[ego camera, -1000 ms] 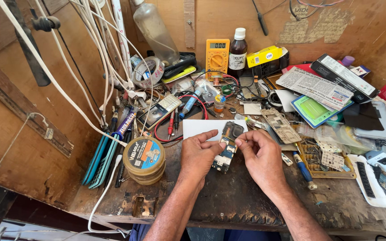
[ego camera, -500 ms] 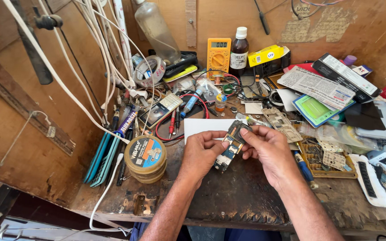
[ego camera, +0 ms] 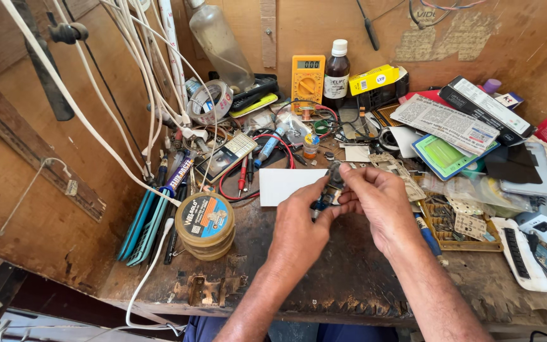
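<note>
Both hands pinched a small circuit board above the cluttered workbench.

Left hand (ego camera: 299,221) gripped the circuit board (ego camera: 329,183) from below, fingers closed; right hand (ego camera: 375,202) nipped its upper end between thumb and fingertips. Board was held raised, just in front of the white card (ego camera: 280,183). Inspection seemed underway; turning it further would need a steady two-handed grip.

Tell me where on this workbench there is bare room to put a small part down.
The free patch is the worn dark wooden bench top along the front edge, between the stacked round tins and the white remote control, under the left hand and right hand. The white card is also bare. Behind it, around the yellow multimeter, is crowded.
</note>
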